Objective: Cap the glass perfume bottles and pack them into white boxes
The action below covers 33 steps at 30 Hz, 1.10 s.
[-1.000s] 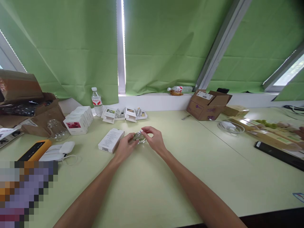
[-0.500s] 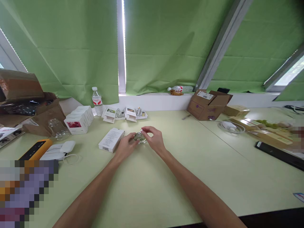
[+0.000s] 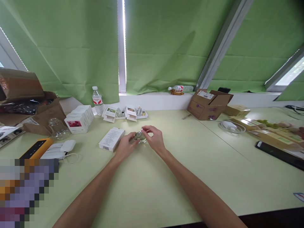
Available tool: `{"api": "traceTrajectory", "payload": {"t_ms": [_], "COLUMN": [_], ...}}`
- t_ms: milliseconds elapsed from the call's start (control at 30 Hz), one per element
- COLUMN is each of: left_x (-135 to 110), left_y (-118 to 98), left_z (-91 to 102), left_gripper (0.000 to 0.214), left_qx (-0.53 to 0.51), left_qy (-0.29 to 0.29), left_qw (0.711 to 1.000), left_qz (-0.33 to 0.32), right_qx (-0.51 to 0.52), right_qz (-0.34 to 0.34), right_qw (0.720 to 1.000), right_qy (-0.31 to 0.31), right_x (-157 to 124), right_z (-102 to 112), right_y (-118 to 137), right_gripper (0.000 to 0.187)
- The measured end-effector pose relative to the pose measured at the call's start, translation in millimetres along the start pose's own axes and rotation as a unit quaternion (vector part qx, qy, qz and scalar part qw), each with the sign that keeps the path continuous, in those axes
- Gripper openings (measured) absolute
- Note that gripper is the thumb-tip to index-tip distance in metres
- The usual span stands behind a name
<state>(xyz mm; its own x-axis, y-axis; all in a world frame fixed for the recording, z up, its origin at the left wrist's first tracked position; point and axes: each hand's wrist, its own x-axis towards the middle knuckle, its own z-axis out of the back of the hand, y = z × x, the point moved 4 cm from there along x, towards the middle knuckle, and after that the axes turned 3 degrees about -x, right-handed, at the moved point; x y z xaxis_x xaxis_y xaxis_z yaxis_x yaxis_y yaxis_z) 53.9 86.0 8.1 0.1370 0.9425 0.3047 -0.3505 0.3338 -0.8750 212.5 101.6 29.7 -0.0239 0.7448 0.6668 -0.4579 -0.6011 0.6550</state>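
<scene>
A small clear glass bottle (image 3: 139, 137) lies between my hands, just above or on the table; I cannot tell which. My left hand (image 3: 126, 144) has its fingers closed round the left side of it. Thumb and fingers of my right hand (image 3: 154, 138) pinch the bottle's shiny upper end, where the fingertips hide the detail. Just left of my left hand lies a flat white carton (image 3: 112, 139) with printed text and a barcode. Behind it, two opened white boxes (image 3: 109, 114) with trays (image 3: 142, 116) hold small glass pieces.
White boxes (image 3: 79, 119), a glass jar (image 3: 58, 128) and an upright water bottle (image 3: 97, 101) stand at the left, near an orange power strip (image 3: 35, 151). A brown carton (image 3: 206, 106), a coiled white cable (image 3: 231, 127) and a long black object (image 3: 280, 155) are at the right.
</scene>
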Motion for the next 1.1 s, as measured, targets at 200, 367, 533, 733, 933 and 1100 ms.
{"api": "traceTrajectory", "payload": {"t_ms": [200,367,533,733,933,1100], "left_x": [1.4,0.7,-0.1,0.3,1.1,1.1], "left_y": [5.5,3.4,2.8,3.4,7.3,7.0], "left_z": [-1.5,-1.7,-0.7,-1.3,-1.8,-2.4], "left_gripper": [0.030,0.029,0.029,0.029,0.032,0.031], "left_qx": [0.002,0.007,0.023,0.025,0.028,0.024], "left_qy": [0.021,0.026,0.016,0.024,0.020,0.024], "left_qw": [1.000,0.999,0.999,0.999,0.999,0.999], "left_qz": [-0.022,-0.028,-0.018,-0.023,-0.019,-0.020], "right_qx": [-0.014,-0.022,-0.029,-0.021,-0.021,-0.051], "right_qz": [0.013,0.021,0.028,0.031,0.024,0.036], "right_qw": [1.000,1.000,0.999,0.999,0.999,0.998], "right_qy": [-0.001,-0.001,0.004,0.002,0.009,0.017], "right_x": [-0.1,0.0,-0.1,-0.7,-0.8,-1.1], "right_z": [0.3,0.4,-0.9,-1.2,-3.6,-4.4], "right_y": [1.3,2.7,1.8,1.2,-0.8,-2.4], "right_gripper": [0.017,0.018,0.018,0.017,0.017,0.017]}}
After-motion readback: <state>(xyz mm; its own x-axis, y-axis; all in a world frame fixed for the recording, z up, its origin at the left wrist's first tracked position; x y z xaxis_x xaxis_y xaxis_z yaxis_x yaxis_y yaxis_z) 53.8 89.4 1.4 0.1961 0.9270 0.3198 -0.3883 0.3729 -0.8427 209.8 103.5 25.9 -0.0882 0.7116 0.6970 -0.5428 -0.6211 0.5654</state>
